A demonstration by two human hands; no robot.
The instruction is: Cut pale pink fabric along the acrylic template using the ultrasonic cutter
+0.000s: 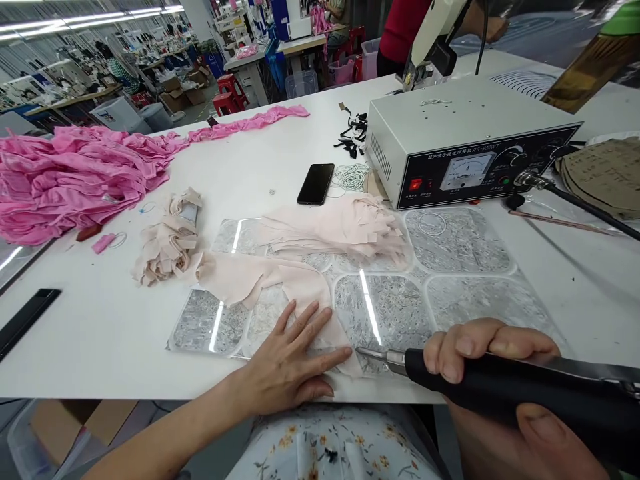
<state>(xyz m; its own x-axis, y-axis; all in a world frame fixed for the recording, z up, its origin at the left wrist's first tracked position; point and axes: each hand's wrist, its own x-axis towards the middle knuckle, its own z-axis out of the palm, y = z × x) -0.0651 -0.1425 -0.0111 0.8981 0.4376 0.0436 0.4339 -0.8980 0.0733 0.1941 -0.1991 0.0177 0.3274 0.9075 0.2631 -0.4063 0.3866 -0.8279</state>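
My left hand lies flat with fingers spread, pressing a pale pink fabric strip onto a scratched clear cutting plate. My right hand is wrapped around a black handheld cutter. Its metal tip touches the fabric's end just right of my left fingertips. More pale pink pieces are stacked farther back on the plate.
A grey ultrasonic machine box stands at the back right, a black phone beside it. A bundle of beige strips and a heap of bright pink fabric lie left. Another person in red stands behind.
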